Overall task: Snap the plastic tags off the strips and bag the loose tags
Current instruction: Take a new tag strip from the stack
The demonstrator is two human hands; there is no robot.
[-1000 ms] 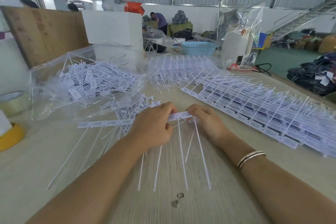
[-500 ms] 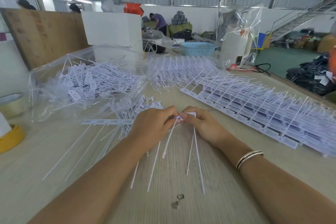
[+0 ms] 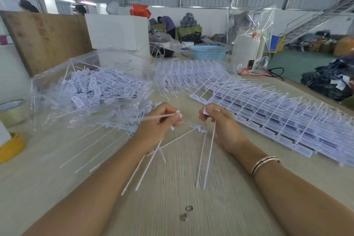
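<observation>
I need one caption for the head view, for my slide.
Left hand and right hand each grip white plastic tags, between a bag of loose tags and uncut strips.

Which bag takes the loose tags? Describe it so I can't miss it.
On the wooden table, look left of the left hand. The clear plastic bag lies there, open toward the hands. Unlike the neat strips on the right, it holds a jumbled heap of white tags.
</observation>
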